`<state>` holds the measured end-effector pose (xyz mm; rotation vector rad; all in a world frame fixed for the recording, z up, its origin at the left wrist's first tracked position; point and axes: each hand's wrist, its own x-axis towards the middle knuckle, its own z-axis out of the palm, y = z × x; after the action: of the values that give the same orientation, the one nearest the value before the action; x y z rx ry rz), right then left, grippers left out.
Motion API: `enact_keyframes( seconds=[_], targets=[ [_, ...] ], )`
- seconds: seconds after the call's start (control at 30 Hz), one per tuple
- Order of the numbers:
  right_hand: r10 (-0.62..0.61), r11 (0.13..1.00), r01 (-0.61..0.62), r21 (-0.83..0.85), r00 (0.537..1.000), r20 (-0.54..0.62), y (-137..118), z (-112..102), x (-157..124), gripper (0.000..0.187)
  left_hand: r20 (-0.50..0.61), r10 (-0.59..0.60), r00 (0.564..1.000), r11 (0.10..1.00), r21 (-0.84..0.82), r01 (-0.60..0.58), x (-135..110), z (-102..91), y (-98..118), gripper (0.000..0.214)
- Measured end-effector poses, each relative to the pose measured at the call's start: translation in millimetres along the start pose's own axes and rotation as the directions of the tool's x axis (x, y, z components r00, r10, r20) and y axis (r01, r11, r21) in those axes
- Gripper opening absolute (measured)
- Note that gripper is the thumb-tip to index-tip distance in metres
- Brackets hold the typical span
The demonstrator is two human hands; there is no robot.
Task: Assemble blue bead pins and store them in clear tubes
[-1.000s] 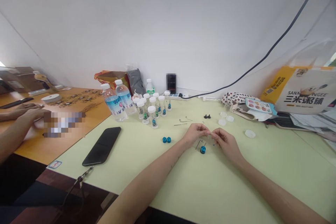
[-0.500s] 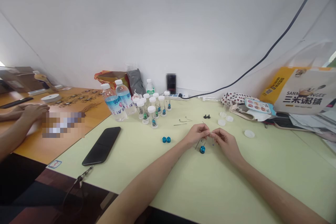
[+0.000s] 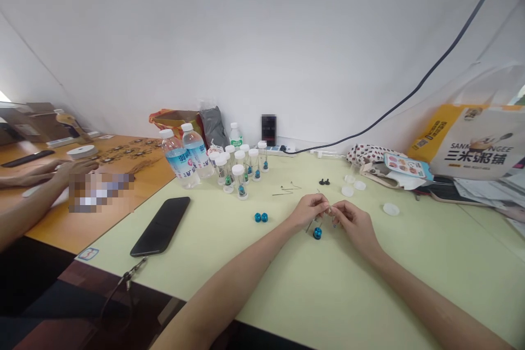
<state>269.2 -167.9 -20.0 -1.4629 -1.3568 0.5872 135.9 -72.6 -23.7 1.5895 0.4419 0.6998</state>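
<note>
Although the last second has brought no large movement, the person's left hand (image 3: 307, 210) and right hand (image 3: 355, 224) stay drawn together above a pale green tabletop (image 3: 287, 284), both closed, their fingertips (image 3: 328, 209) meeting in a tight pinch. Whatever lies between those fingertips is too fine to make out, though a thin metal wire (image 3: 308, 227) slants down from beneath the left hand. A glossy blue bead (image 3: 317, 233) sits on the tabletop just below the hands, and it has barely shifted. Further left, a pair of matching blue beads (image 3: 261, 217) lies well apart from the hands, while bent wires (image 3: 287, 190) and two small black pieces (image 3: 324, 181) lie ahead of them. Beyond these stands a cluster of white-capped clear vials (image 3: 240, 181), several with a bead and wire inside, beside two water bottles (image 3: 182, 158). Loose white lids (image 3: 391, 209) are scattered to the right, near a printed yellow and white bag (image 3: 471, 142). A black phone (image 3: 159, 234) lies face down toward the left edge of the tabletop. At the neighbouring wooden desk (image 3: 61, 224), a co-worker's hand (image 3: 76, 168) has moved further out, toward a blurred patch (image 3: 100, 192) whose contents cannot be told, close to a white tape roll (image 3: 81, 151).
</note>
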Motion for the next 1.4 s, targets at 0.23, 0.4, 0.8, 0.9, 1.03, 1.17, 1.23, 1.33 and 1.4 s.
enact_keyframes(
  seconds=[0.23,0.4,0.8,0.9,1.03,1.17,1.23,1.33,1.4],
  targets=[
    [-0.013,1.000,0.013,0.005,1.000,0.005,-0.8,0.3,0.4,0.031,0.000,0.003,1.000,1.000,0.024,-0.003,0.2,-0.7,-2.9,0.035],
    [-0.009,1.000,0.009,0.006,1.000,-0.007,-0.7,0.4,0.8,0.035,0.012,0.000,1.000,1.000,0.024,0.000,1.9,-2.0,-5.7,0.037],
    [0.025,0.999,-0.025,0.033,1.000,-0.006,4.1,-0.5,2.6,0.037,-0.010,-0.015,1.000,0.998,0.058,0.016,3.9,-1.0,-6.8,0.039],
    [0.034,0.998,-0.034,0.047,0.999,-0.008,6.1,-0.3,3.5,0.038,-0.014,-0.013,1.000,0.998,0.059,0.013,3.0,-0.3,-5.4,0.038],
    [0.030,0.998,-0.030,0.061,1.000,0.001,7.4,-0.3,3.8,0.036,-0.024,-0.012,1.000,0.999,0.052,0.013,2.8,0.0,-4.5,0.036],
    [0.048,0.997,-0.048,0.067,0.999,0.000,8.8,-0.7,4.3,0.037,-0.061,-0.018,0.998,0.999,0.043,0.021,3.3,-0.3,-4.6,0.038],
    [0.052,0.996,-0.052,0.079,0.999,0.000,9.4,-0.8,4.8,0.038,-0.070,-0.022,0.997,0.999,0.039,0.025,3.4,-0.3,-4.5,0.039],
    [0.054,0.995,-0.054,0.088,0.999,0.006,10.1,-0.7,5.5,0.039,-0.067,-0.028,0.997,0.999,0.032,0.031,3.2,-0.1,-3.9,0.038],
    [0.058,0.994,-0.058,0.088,0.998,0.009,10.3,-0.5,5.8,0.039,-0.062,-0.032,0.998,0.999,0.026,0.034,3.0,0.2,-3.6,0.037]
  ],
)
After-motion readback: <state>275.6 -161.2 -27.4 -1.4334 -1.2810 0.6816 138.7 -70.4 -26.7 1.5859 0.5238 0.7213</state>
